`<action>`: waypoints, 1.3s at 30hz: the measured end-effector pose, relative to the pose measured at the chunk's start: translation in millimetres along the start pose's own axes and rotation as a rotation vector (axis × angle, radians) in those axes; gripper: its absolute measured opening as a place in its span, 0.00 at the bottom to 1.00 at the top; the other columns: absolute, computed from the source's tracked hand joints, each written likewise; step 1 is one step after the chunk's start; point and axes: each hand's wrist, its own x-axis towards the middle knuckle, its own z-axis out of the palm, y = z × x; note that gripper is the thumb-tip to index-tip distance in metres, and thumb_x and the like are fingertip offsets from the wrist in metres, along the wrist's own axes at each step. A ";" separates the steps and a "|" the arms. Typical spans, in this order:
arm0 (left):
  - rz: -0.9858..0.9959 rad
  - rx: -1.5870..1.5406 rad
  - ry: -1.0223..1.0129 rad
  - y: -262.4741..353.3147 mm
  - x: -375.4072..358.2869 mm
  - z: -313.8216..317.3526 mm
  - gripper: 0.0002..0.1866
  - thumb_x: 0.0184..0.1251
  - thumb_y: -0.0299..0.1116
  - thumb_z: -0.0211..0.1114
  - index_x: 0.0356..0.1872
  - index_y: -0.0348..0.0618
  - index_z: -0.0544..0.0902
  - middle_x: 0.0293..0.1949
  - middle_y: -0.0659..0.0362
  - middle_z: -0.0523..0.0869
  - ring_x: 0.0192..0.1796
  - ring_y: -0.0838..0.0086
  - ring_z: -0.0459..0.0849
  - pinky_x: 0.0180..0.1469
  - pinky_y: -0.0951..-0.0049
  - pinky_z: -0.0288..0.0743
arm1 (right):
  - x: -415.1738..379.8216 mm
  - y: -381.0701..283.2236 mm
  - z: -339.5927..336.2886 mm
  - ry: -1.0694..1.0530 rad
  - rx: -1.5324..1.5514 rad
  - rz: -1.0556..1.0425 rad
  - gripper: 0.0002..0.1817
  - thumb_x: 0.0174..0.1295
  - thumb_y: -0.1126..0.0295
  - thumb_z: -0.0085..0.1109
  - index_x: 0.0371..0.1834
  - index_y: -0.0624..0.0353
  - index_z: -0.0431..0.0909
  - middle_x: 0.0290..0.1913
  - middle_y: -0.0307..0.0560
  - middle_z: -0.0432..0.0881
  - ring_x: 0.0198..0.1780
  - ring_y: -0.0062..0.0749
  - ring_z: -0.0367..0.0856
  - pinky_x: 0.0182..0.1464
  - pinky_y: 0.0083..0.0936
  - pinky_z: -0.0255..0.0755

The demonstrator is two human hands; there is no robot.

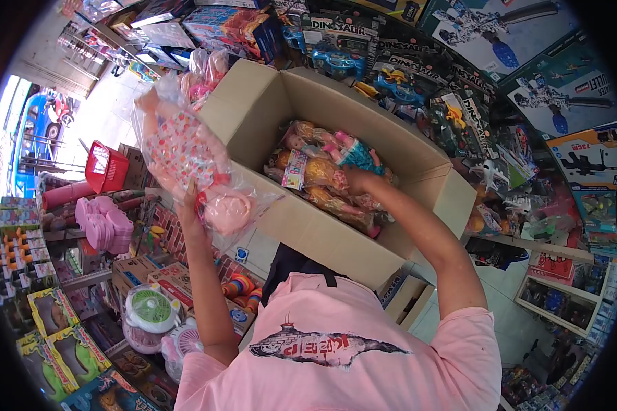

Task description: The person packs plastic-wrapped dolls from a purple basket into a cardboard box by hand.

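Observation:
My left hand (193,204) is closed on a baby doll (185,147) in a clear plastic bag, held up to the left of a large open cardboard box (329,236). The doll hangs head down, in a white outfit with coloured spots. My right hand (358,181) reaches down inside the box, against several bagged dolls (322,171). Its fingers are hidden among them, so their grip does not show. One doll in the box wears a teal skirt (363,159), and a printed card (295,169) shows near the dolls at the left.
Packaged dinosaur toys (339,58) line the shelf behind the box. Boxed toy guns (589,168) stand at the right. To the left are a red basket (106,168), pink plastic pieces (103,222) and a green-and-white fan (151,308). Tiled floor (493,291) shows at the lower right.

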 end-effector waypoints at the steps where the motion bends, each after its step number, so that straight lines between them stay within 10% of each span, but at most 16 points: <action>1: 0.030 0.019 -0.009 1.8 3.4 6.0 0.36 0.68 0.36 0.65 0.71 0.30 0.61 0.63 0.51 0.74 0.61 0.68 0.77 0.63 0.65 0.73 | -6.5 2.8 -8.0 0.007 0.014 -0.050 0.42 0.56 0.62 0.70 0.69 0.67 0.58 0.68 0.68 0.66 0.67 0.56 0.71 0.65 0.41 0.69; 3: 0.050 0.095 -0.089 12.1 15.9 22.6 0.33 0.67 0.34 0.66 0.69 0.30 0.64 0.60 0.52 0.77 0.59 0.70 0.79 0.60 0.67 0.74 | -21.2 11.7 -33.4 0.059 -0.082 -0.127 0.36 0.59 0.58 0.67 0.67 0.64 0.63 0.66 0.63 0.70 0.66 0.50 0.73 0.66 0.42 0.67; 7: 0.186 0.311 -0.398 45.7 34.2 96.3 0.23 0.63 0.27 0.69 0.57 0.29 0.74 0.48 0.56 0.85 0.49 0.76 0.84 0.53 0.74 0.77 | -101.6 6.7 -113.6 0.417 0.903 -0.382 0.33 0.58 0.60 0.69 0.65 0.55 0.66 0.62 0.49 0.72 0.59 0.32 0.75 0.59 0.38 0.71; 9: 0.213 0.568 -0.624 59.6 45.3 131.1 0.18 0.64 0.27 0.68 0.52 0.29 0.77 0.43 0.57 0.87 0.46 0.77 0.84 0.51 0.72 0.78 | -145.5 -14.3 -144.6 1.017 1.029 -0.602 0.37 0.52 0.61 0.75 0.63 0.61 0.67 0.58 0.48 0.72 0.58 0.35 0.74 0.61 0.35 0.68; 11: 0.312 0.622 -0.762 46.4 57.0 159.0 0.19 0.62 0.26 0.68 0.53 0.31 0.77 0.42 0.55 0.88 0.45 0.73 0.85 0.50 0.71 0.78 | -191.0 -23.1 -165.1 1.517 0.664 -0.652 0.39 0.51 0.60 0.76 0.63 0.60 0.67 0.60 0.50 0.72 0.60 0.41 0.73 0.63 0.37 0.66; 15: 0.448 0.984 -1.148 19.9 56.7 198.7 0.26 0.57 0.27 0.70 0.59 0.40 0.77 0.43 0.47 0.88 0.46 0.57 0.87 0.51 0.63 0.79 | -215.5 -20.8 -155.7 1.518 0.219 -0.624 0.40 0.49 0.62 0.74 0.67 0.55 0.66 0.64 0.49 0.72 0.62 0.41 0.75 0.61 0.39 0.69; 19: 0.454 1.115 -1.334 -54.4 44.9 204.2 0.32 0.52 0.35 0.75 0.61 0.46 0.77 0.45 0.45 0.86 0.47 0.48 0.85 0.51 0.54 0.77 | -185.8 -23.8 -97.3 0.505 0.151 -0.150 0.42 0.47 0.60 0.75 0.66 0.61 0.65 0.62 0.63 0.74 0.65 0.54 0.73 0.62 0.46 0.70; 21: 0.330 1.210 -1.505 -80.7 32.5 201.0 0.30 0.55 0.31 0.71 0.63 0.48 0.76 0.49 0.49 0.86 0.52 0.54 0.85 0.56 0.56 0.77 | -156.2 -18.6 -63.9 0.326 0.159 -0.036 0.40 0.49 0.62 0.73 0.63 0.66 0.65 0.57 0.67 0.77 0.60 0.58 0.77 0.59 0.45 0.73; 25: 0.152 1.257 -1.467 -120.7 27.7 181.5 0.31 0.55 0.37 0.71 0.63 0.50 0.77 0.51 0.51 0.86 0.54 0.57 0.85 0.57 0.58 0.76 | -101.7 14.5 13.1 0.170 0.170 -0.005 0.39 0.49 0.61 0.73 0.60 0.72 0.66 0.48 0.67 0.81 0.54 0.59 0.81 0.57 0.46 0.74; 27: -0.114 1.892 -1.598 -106.0 32.2 192.1 0.31 0.54 0.41 0.71 0.62 0.50 0.78 0.52 0.52 0.86 0.54 0.58 0.85 0.57 0.62 0.77 | -77.7 39.1 66.4 0.352 0.021 -0.116 0.42 0.48 0.57 0.74 0.58 0.76 0.65 0.45 0.65 0.83 0.50 0.58 0.83 0.54 0.45 0.76; 30: -0.189 1.788 -1.666 -140.1 51.8 168.6 0.30 0.53 0.44 0.72 0.60 0.49 0.81 0.51 0.52 0.86 0.54 0.59 0.85 0.56 0.63 0.77 | -100.3 11.8 25.8 -0.062 0.062 0.042 0.41 0.51 0.60 0.71 0.62 0.75 0.64 0.55 0.67 0.80 0.58 0.54 0.81 0.56 0.40 0.76; 39: -0.157 1.928 -1.827 -180.6 58.8 170.0 0.30 0.53 0.44 0.75 0.58 0.45 0.82 0.53 0.51 0.86 0.56 0.58 0.84 0.56 0.60 0.77 | -79.9 11.6 32.3 -0.139 -0.011 0.101 0.54 0.47 0.48 0.74 0.68 0.73 0.56 0.56 0.62 0.81 0.56 0.51 0.82 0.57 0.39 0.76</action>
